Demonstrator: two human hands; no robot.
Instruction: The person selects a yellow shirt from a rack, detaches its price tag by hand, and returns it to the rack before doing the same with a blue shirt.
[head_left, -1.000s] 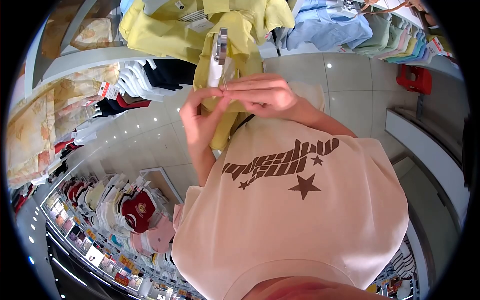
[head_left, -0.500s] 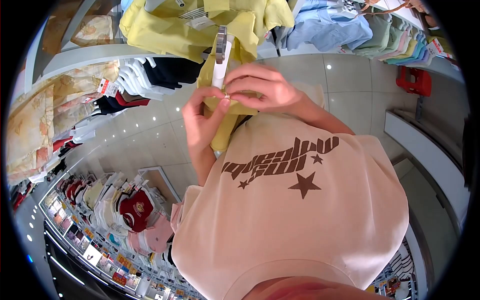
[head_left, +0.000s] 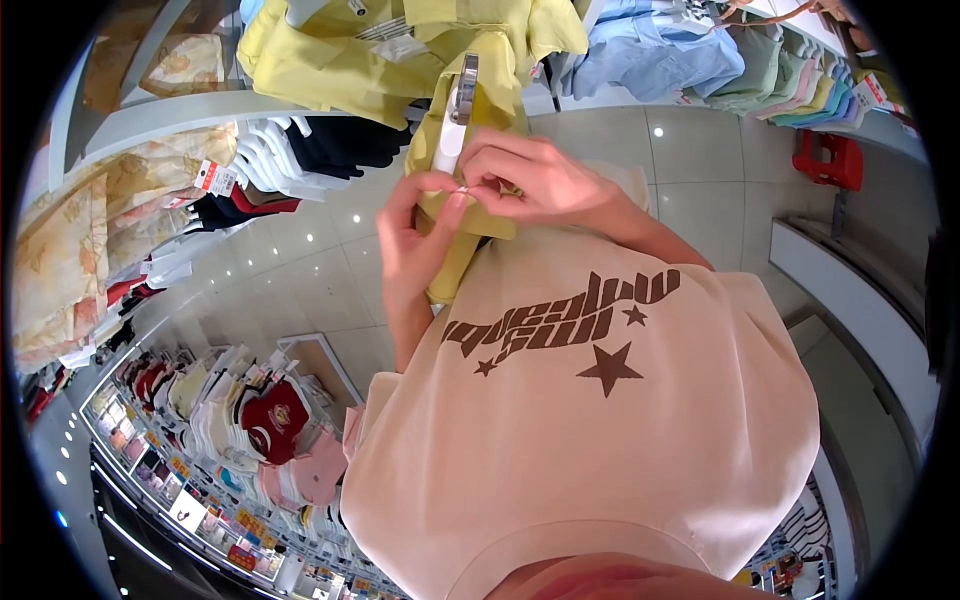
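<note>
My left hand [head_left: 418, 232] and my right hand [head_left: 535, 178] meet at their fingertips over a yellow garment [head_left: 455, 265]. Thumb and index finger of each hand pinch a tiny whitish piece [head_left: 462, 190], too small to name. The garment hangs behind and below my fingers. A white hanger [head_left: 449, 143] with a broad metallic hook [head_left: 467, 88] sticks up from it, just above my fingertips. The other fingers of my right hand are curled.
More yellow clothes [head_left: 340, 65] lie on the rack ahead, with blue shirts [head_left: 650, 55] to their right. Floral garments [head_left: 75, 250] hang at the left. A red stool [head_left: 828, 160] stands at the right. A rack of shirts [head_left: 270, 420] is at the lower left.
Both hands have shifted slightly right, still pinching. The hanger has moved right and tilted a little, and the yellow garment has shifted with it.
</note>
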